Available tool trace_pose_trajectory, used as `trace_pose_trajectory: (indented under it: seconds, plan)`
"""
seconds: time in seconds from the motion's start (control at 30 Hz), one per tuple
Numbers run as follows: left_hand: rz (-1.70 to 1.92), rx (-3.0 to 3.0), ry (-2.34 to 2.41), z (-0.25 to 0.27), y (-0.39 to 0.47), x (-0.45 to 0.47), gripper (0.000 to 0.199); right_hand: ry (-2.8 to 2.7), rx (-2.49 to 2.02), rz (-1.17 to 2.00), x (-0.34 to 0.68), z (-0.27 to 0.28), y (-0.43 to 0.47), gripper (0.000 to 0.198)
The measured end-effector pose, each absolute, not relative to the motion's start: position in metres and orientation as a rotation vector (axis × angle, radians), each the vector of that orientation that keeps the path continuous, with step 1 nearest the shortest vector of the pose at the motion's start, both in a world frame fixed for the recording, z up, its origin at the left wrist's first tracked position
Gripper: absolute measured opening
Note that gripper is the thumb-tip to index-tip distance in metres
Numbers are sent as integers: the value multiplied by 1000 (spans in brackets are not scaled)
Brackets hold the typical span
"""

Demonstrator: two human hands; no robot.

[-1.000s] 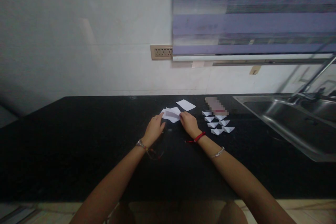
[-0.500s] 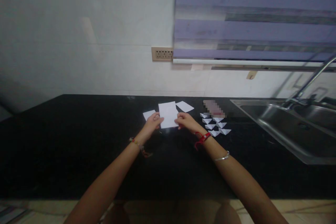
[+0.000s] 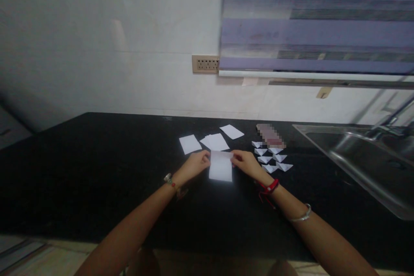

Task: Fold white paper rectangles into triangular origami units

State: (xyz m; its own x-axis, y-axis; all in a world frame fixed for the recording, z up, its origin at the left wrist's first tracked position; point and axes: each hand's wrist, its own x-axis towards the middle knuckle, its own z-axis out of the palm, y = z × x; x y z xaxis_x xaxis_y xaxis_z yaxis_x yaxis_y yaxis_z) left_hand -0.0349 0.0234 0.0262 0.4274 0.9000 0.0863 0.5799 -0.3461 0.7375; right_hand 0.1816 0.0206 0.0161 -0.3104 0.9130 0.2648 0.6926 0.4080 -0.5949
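A white sheet of paper is held by its two sides over the dark countertop. My left hand pinches its upper left edge, and my right hand pinches the upper right edge. Just beyond it lies a small pile of white sheets. One loose sheet rests left of the pile, and another sheet lies behind it to the right. Several small folded paper pieces sit in rows to the right of my right hand.
A pixelated flat pinkish object lies behind the folded pieces. Farther right, a metal sink with a faucet is set into the counter. The tiled wall at the back holds a socket panel and a purple striped blind.
Both hands have drawn the held sheet nearer to me, uncovering the pile behind it. The sheet now tilts down toward the counter. The camera view has shifted slightly.
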Motion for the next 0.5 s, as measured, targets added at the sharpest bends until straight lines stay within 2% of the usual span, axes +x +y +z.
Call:
trace_pose_trajectory:
  seconds: [0.27,0.5]
  plan:
    - [637,2296,1272,21,27,-37,30,-2271,-1122,293,176,19,8,21]
    - [544,2437,1198,15,31,-38,19,-2444,-1033,226,175,16,7,20]
